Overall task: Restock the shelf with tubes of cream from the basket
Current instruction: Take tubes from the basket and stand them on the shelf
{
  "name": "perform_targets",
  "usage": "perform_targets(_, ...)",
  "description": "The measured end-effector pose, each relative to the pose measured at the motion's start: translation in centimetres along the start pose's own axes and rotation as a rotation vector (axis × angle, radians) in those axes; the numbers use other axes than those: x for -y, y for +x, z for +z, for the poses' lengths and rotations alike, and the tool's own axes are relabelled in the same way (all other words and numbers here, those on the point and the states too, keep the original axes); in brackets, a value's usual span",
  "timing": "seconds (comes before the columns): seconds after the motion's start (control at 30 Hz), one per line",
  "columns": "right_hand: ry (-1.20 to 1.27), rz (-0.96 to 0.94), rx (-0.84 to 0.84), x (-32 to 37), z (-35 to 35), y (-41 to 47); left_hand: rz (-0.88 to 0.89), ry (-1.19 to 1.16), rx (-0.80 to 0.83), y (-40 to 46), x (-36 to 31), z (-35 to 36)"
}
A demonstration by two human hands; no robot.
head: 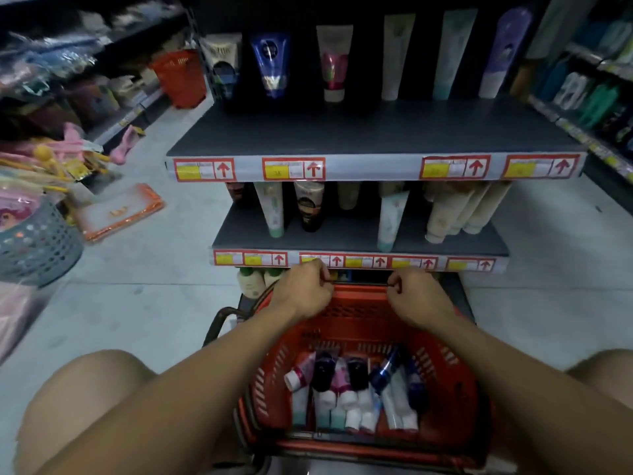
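At six o'clock, cream tubes (352, 395) lie in the red basket (442, 378); left hand (303, 294) and right hand (416, 299) grip its far handle. Tubes probably light, squeezable, slick: grasp mid-body. Shelf (373, 132) at twelve o'clock.

This is a shop aisle. Dark shelves (373, 132) carry upright cream tubes (334, 61), and red-framed price tags (293, 169) with arrows line the shelf edges. A red basket (274, 371) stands on the floor, with stocked racks (596, 84) on both sides.
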State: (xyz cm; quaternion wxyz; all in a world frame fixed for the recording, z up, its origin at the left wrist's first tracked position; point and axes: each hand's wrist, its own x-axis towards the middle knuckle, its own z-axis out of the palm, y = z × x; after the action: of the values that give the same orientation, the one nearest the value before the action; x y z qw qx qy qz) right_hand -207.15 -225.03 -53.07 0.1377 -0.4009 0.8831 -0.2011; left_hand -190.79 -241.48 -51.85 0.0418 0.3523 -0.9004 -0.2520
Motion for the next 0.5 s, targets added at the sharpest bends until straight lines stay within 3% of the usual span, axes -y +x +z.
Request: perform_targets(0.5, -0.091, 0.309, 0.552, -8.5, 13.8, 0.1, -0.392, -0.073, 0.367, 1.5, 9.9, 14.8)
